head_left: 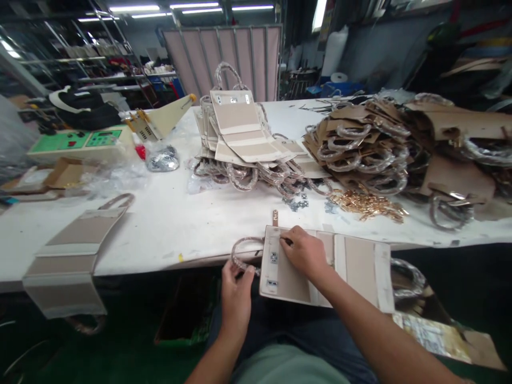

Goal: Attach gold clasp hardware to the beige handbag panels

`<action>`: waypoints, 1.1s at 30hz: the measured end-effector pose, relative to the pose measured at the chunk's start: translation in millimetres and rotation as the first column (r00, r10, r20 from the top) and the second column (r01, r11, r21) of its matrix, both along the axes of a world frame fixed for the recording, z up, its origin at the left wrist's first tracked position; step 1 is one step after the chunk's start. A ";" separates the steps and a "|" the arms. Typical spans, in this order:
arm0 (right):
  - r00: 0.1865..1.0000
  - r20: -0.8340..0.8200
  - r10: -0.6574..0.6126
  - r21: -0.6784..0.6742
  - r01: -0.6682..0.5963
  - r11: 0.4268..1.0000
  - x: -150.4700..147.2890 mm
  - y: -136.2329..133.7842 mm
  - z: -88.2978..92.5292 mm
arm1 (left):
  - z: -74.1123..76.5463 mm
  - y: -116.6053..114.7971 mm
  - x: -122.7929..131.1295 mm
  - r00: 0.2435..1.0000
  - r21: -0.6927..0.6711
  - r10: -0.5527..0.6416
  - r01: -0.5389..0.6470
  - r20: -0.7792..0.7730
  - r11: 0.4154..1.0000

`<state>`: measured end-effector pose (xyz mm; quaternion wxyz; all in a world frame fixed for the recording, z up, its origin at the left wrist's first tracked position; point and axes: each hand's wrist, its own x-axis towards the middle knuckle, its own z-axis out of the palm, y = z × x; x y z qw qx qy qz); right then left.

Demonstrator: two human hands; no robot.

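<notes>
A flat, unassembled beige handbag body [360, 266] lies across the table edge in front of me, with a plastic-wrapped handle at each end. My left hand [237, 292] is closed, thumb and fingers around the wrapped handle [245, 245] at its left end. Metal plates [273, 258] sit in a row along the pale strip near that end. At the top of this strip, my right hand [304, 249] presses down with its fingers pinched together; whatever is between them is hidden. A small brown strap with metal fittings [275, 217] sticks out past the upper edge.
Stacked beige bag bodies [236, 122] stand behind, with brown ones [360, 133] piled to the right. Loose gold fittings [368, 205] and small grey plates [298, 202] lie between. Another bag body [72, 240] hangs over the table edge at left, near a green-panelled machine [80, 141].
</notes>
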<state>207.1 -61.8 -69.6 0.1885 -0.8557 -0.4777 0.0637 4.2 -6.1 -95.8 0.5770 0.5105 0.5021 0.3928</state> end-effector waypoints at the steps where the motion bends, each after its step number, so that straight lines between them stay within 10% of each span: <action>1: 1.000 0.008 -0.005 -0.003 0.005 1.000 0.4 1.2 0.8 | 3.9 5.3 -5.0 0.993 0.202 0.050 -0.026 -0.111 0.979; 4: 0.999 0.035 -0.007 -0.018 0.007 1.000 0.3 5.2 2.2 | 16.0 25.4 -3.9 0.923 0.662 -0.018 0.290 -0.385 0.691; 8: 0.994 0.106 0.015 -0.046 -0.010 0.999 -1.7 11.2 2.2 | 20.4 53.4 28.0 0.652 0.583 -0.202 0.751 -0.731 0.312; 18: 0.988 0.156 -0.014 -0.046 0.022 0.999 2.9 16.9 -3.2 | 23.6 77.3 51.3 0.405 0.387 -0.064 0.902 -0.912 0.190; 33: 0.984 0.177 0.033 -0.138 -0.008 0.990 -20.5 18.2 -11.1 | 16.1 91.0 45.7 0.399 0.393 -0.061 0.915 -0.915 0.096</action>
